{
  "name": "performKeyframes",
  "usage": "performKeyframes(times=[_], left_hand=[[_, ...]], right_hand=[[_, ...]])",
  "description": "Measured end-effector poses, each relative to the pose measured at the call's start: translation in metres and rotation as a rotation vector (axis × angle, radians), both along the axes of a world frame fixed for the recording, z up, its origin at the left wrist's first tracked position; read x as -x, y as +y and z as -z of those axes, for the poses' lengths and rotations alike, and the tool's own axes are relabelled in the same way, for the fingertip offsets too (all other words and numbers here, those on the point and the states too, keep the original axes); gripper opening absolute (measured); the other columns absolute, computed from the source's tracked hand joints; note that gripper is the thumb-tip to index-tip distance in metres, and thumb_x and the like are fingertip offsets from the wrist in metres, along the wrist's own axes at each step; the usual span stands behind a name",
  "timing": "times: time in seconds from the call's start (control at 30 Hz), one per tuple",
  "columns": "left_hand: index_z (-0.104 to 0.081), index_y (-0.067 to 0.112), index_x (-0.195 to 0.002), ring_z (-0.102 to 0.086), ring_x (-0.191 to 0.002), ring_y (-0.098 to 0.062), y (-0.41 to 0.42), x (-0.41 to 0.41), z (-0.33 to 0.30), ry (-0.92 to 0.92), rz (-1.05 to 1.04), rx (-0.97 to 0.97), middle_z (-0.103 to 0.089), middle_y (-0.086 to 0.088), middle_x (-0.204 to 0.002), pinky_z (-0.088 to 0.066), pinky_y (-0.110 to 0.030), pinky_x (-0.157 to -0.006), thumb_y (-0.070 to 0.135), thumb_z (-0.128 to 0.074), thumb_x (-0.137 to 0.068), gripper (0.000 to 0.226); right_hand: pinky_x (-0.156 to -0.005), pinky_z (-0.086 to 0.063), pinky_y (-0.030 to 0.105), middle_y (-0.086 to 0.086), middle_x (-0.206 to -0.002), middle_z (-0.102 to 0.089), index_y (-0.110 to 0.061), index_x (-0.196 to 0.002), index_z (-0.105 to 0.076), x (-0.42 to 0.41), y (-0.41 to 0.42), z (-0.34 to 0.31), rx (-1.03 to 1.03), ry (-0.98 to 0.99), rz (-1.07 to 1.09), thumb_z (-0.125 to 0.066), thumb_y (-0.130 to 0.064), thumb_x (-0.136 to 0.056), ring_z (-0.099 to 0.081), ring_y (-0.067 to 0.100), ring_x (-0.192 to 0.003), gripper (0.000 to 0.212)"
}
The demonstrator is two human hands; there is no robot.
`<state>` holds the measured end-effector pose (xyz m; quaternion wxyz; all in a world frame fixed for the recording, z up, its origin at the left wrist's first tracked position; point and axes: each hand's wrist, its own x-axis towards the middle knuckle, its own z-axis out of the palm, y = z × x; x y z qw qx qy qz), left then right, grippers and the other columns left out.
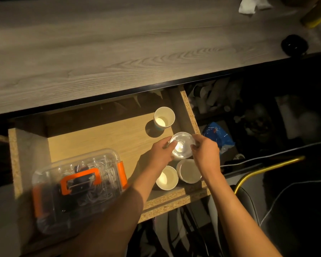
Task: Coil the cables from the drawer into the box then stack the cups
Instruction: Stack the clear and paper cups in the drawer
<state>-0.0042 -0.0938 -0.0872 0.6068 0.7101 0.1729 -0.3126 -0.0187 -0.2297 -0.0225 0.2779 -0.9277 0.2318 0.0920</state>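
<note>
Both hands, left hand (160, 150) and right hand (205, 152), pinch clear cup (182, 145) near drawer (188, 106) right edge | I judge risk: thin wall buckles; slips onto paper cups (167, 178)

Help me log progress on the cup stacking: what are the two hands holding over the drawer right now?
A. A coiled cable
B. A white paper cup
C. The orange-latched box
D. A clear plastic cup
D: the left hand and right hand both grip a clear plastic cup at its sides, above the paper cups standing in the drawer.
</note>
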Motion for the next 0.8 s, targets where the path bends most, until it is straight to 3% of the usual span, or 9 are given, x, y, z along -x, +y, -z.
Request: performKeyframes(times=[0.07,0.17,0.33,0.47,0.6,0.7,0.8], left_hand=[[-0.065,0.043,-0.121,-0.065,-0.108,-0.015,-0.004,-0.002,-0.002,0.006,-0.054,0.023,-0.069,0.013,-0.117,-0.058,-0.045,-0.09,0.056,-0.061,-0.085,0.039],[-0.066,0.055,-0.105,-0.068,-0.099,-0.009,-0.002,-0.003,0.0,0.031,-0.058,0.013,-0.07,0.024,-0.106,-0.058,-0.044,-0.089,0.072,-0.053,-0.071,0.04],[-0.066,0.045,-0.119,-0.069,-0.099,-0.01,0.002,0.0,-0.001,0.001,-0.049,0.015,-0.07,0.015,-0.115,-0.06,-0.041,-0.085,0.062,-0.062,-0.081,0.042],[-0.063,0.06,-0.11,-0.069,-0.099,-0.009,0.012,0.006,-0.001,-0.063,0.021,-0.037,-0.068,0.027,-0.109,-0.061,-0.042,-0.084,0.082,-0.058,-0.07,0.046],[-0.061,0.05,-0.118,-0.064,-0.105,-0.008,0.016,0.009,-0.001,-0.119,-0.048,-0.036,-0.065,0.021,-0.117,-0.061,-0.039,-0.084,0.05,-0.063,-0.09,0.028],[-0.061,0.059,-0.107,-0.064,-0.101,-0.007,0.015,0.007,-0.005,-0.109,-0.057,-0.032,-0.064,0.031,-0.107,-0.061,-0.04,-0.083,0.068,-0.049,-0.085,0.026],[-0.061,0.058,-0.11,-0.067,-0.1,-0.012,0.014,0.004,-0.007,-0.073,-0.057,-0.008,-0.065,0.026,-0.111,-0.061,-0.043,-0.083,0.074,-0.041,-0.082,0.038]], right_hand=[[-0.094,-0.052,0.04,0.012,-0.118,-0.07,-0.013,-0.129,-0.063,-0.001,-0.001,-0.001,-0.012,-0.027,0.016,-0.058,-0.004,-0.095,-0.066,0.029,-0.109,0.035],[-0.094,-0.052,0.04,0.011,-0.118,-0.07,-0.013,-0.128,-0.064,-0.002,-0.003,0.001,-0.004,-0.022,0.02,-0.059,-0.006,-0.095,-0.066,0.03,-0.109,0.035],[-0.091,-0.053,0.043,0.01,-0.12,-0.068,-0.016,-0.127,-0.062,-0.005,0.001,0.004,0.09,0.036,-0.094,-0.064,-0.014,-0.092,-0.066,0.031,-0.108,0.035],[-0.089,-0.051,0.032,0.008,-0.112,-0.063,-0.012,-0.118,-0.07,-0.004,0.005,0.006,0.083,-0.019,-0.038,-0.062,-0.013,-0.094,-0.063,0.026,-0.101,0.025],[-0.083,-0.057,0.038,0.01,-0.1,-0.071,-0.009,-0.106,-0.073,-0.006,0.011,0.004,0.072,-0.033,-0.075,-0.064,-0.008,-0.091,-0.067,0.026,-0.092,0.017],[-0.081,-0.058,0.042,0.013,-0.097,-0.071,-0.007,-0.103,-0.069,-0.011,0.011,-0.001,0.111,0.007,-0.096,-0.062,-0.008,-0.093,-0.069,0.029,-0.09,0.012],[-0.082,-0.059,0.043,0.013,-0.101,-0.071,-0.007,-0.111,-0.065,-0.018,0.007,-0.006,0.16,0.028,-0.114,-0.062,-0.011,-0.094,-0.069,0.029,-0.091,0.018]])
